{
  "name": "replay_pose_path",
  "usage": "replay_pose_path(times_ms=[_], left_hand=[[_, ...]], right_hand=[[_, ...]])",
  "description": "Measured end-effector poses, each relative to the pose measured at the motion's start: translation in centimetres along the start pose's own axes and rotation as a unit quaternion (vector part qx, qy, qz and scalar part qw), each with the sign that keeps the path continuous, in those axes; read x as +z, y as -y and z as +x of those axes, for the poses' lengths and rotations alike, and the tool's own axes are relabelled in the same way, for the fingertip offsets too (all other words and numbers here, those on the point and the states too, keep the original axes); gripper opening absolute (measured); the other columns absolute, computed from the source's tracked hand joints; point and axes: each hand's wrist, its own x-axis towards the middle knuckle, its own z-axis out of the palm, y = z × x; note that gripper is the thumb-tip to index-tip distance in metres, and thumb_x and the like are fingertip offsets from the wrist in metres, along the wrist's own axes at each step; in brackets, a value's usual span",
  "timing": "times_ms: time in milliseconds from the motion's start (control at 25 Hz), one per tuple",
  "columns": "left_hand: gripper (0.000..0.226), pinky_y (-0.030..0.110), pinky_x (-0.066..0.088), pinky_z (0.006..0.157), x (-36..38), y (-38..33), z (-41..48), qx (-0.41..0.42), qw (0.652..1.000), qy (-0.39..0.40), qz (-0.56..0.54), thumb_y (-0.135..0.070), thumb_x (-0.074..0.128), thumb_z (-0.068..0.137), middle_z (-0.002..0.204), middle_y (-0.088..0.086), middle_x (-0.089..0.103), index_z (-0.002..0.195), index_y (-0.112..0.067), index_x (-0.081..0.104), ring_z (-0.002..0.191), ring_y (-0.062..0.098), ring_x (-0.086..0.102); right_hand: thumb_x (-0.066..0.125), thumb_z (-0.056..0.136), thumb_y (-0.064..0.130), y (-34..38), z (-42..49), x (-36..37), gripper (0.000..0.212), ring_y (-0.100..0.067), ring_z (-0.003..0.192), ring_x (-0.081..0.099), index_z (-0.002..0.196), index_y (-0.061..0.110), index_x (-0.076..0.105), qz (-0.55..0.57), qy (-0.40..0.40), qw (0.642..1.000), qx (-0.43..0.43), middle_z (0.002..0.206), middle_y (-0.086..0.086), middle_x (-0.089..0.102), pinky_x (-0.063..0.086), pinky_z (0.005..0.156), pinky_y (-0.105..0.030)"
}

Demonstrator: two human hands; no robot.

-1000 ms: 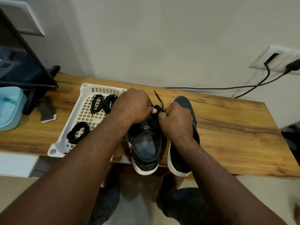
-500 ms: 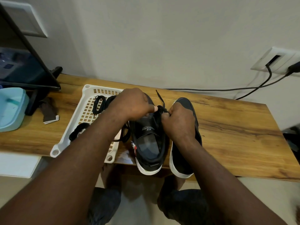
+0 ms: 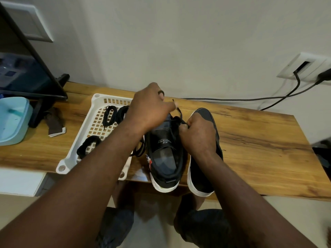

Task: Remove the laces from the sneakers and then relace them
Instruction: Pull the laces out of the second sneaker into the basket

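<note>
The black lace (image 3: pixel 179 113) of the sneaker (image 3: pixel 165 158) at the front edge of the table (image 3: pixel 250 140) is being pinched by the left hand (image 3: pixel 152 109) and the right hand (image 3: pixel 198 134), close together over the eyelets, and is being judged limp, light and slippery, best gripped near its stiff tip.

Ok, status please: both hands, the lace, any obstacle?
Left hand pinches lace end, raised. Right hand pinches lace at sneaker. Second sneaker close beside, no obstacle seen.
</note>
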Motion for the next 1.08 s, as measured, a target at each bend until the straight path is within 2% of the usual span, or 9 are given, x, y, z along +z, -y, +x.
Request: replay_pose_path(times_ms=[120, 280, 440, 560, 680, 760, 840, 960, 1080], left_hand=[[0.042, 0.039, 0.049, 0.067, 2.0, 0.8, -1.0, 0.051, 0.962, 0.079, 0.256, -0.034, 0.075, 0.089, 0.099, 0.002, 0.062, 0.117, -0.017, 0.048, 0.085, 0.025, 0.059], [0.032, 0.038, 0.041, 0.065, 2.5, 0.4, -1.2, 0.087, 0.93, 0.075, 0.349, -0.021, 0.067, 0.09, 0.085, 0.0, 0.044, 0.119, -0.017, 0.053, 0.086, 0.029, 0.055], [0.02, 0.031, 0.036, 0.059, 2.3, -0.1, -0.6, 0.041, 0.995, 0.091, -0.027, -0.01, 0.067, 0.08, 0.072, -0.011, 0.055, 0.079, -0.024, 0.052, 0.066, 0.013, 0.05], [0.031, 0.026, 0.035, 0.058, 1.7, -0.8, -0.8, 0.092, 0.956, 0.067, -0.27, 0.006, 0.067, 0.074, 0.065, -0.006, 0.041, 0.071, -0.019, 0.048, 0.057, 0.01, 0.038], [0.028, 0.027, 0.047, 0.064, 0.9, -0.7, -0.4, 0.062, 0.947, 0.038, -0.312, 0.006, 0.065, 0.079, 0.076, 0.017, 0.055, 0.076, -0.018, 0.051, 0.069, 0.019, 0.068], [0.023, 0.031, 0.049, 0.06, 0.9, 0.0, -0.2, -0.002, 0.976, 0.038, -0.214, -0.003, 0.066, 0.083, 0.085, 0.014, 0.063, 0.087, -0.022, 0.053, 0.071, 0.03, 0.071], [0.032, 0.03, 0.045, 0.061, 1.3, 0.7, -0.2, -0.005, 0.999, 0.05, 0.002, -0.012, 0.07, 0.086, 0.092, 0.003, 0.062, 0.11, -0.023, 0.052, 0.074, 0.025, 0.064], [0.041, 0.036, 0.047, 0.072, 2.1, 1.1, -0.5, 0.08, 0.958, 0.068, 0.266, -0.028, 0.07, 0.089, 0.107, 0.002, 0.063, 0.128, -0.028, 0.056, 0.098, 0.029, 0.062], [0.021, 0.037, 0.046, 0.064, 2.8, 0.9, -1.1, 0.084, 0.902, 0.095, 0.412, -0.031, 0.066, 0.095, 0.088, 0.004, 0.058, 0.113, -0.023, 0.071, 0.084, 0.028, 0.06]], right_hand=[[0.058, 0.096, 0.025, 0.2, -0.2, -0.2, 0.013, -0.014, 0.063, 0.047, 0.092, 0.012, 0.057, 0.002, -0.001, 1.0, -0.005, 0.079, -0.004, 0.059, 0.025, 0.049, -0.026], [0.058, 0.096, 0.023, 0.2, -0.2, -0.4, 0.013, -0.014, 0.063, 0.047, 0.093, 0.011, 0.057, 0.01, 0.006, 1.0, -0.01, 0.079, -0.005, 0.06, 0.026, 0.049, -0.027], [0.058, 0.096, 0.024, 0.2, -0.2, -0.5, 0.013, -0.013, 0.063, 0.044, 0.094, 0.011, 0.055, 0.012, 0.01, 1.0, -0.007, 0.079, -0.005, 0.057, 0.024, 0.049, -0.028], [0.057, 0.096, 0.023, 0.2, -0.2, -0.4, 0.012, -0.014, 0.063, 0.046, 0.095, 0.011, 0.056, 0.014, 0.008, 1.0, -0.006, 0.08, -0.005, 0.059, 0.025, 0.049, -0.027], [0.058, 0.096, 0.023, 0.1, -0.2, -0.4, 0.012, -0.015, 0.065, 0.048, 0.095, 0.011, 0.056, 0.015, 0.005, 1.0, -0.003, 0.081, -0.005, 0.06, 0.027, 0.049, -0.027], [0.058, 0.097, 0.023, 0.1, -0.2, -0.4, 0.012, -0.018, 0.068, 0.051, 0.096, 0.011, 0.058, 0.015, 0.005, 1.0, -0.002, 0.083, -0.006, 0.062, 0.028, 0.049, -0.026], [0.059, 0.096, 0.023, 0.2, -0.2, -0.5, 0.012, -0.019, 0.07, 0.055, 0.097, 0.011, 0.058, 0.016, 0.007, 1.0, -0.007, 0.084, -0.006, 0.063, 0.029, 0.049, -0.026], [0.059, 0.096, 0.023, 0.2, -0.2, -0.5, 0.012, -0.018, 0.068, 0.054, 0.095, 0.011, 0.058, 0.02, 0.008, 1.0, -0.007, 0.082, -0.006, 0.062, 0.03, 0.05, -0.026], [0.058, 0.096, 0.023, 0.1, -0.2, -0.4, 0.011, -0.016, 0.067, 0.054, 0.094, 0.012, 0.058, 0.019, 0.013, 1.0, -0.007, 0.081, -0.005, 0.062, 0.031, 0.05, -0.027]])
